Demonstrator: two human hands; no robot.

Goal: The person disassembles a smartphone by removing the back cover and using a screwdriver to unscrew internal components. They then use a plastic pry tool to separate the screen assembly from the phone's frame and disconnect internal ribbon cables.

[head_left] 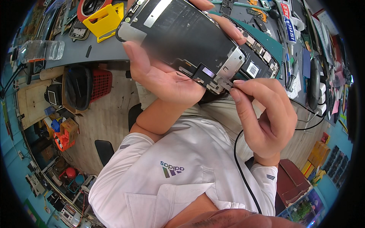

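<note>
My left hand (pixel 163 78) is wrapped round a phone screen assembly (pixel 182 30); its thumb lies along the near edge and its fingers curl over the far one. The black back of the screen, with metal plates at its ends, faces me. At its right end, my right hand (pixel 266 110) pinches a small, thin greyish piece (pixel 226 83) between thumb and forefinger. Whether that piece is still joined to the screen I cannot make out. Just beyond lies an opened phone body (pixel 258 57) with its black battery and circuit parts showing, partly hidden by the screen.
Behind the screen a green mat (pixel 274 42) lies on the grey bench (pixel 102 51). A yellow plastic holder (pixel 106 22), a roll of red tape (pixel 84 9) and a clear plastic box (pixel 42 51) are at the left. A tube (pixel 288 24) lies at the right. A black cable (pixel 243 171) hangs by my right arm.
</note>
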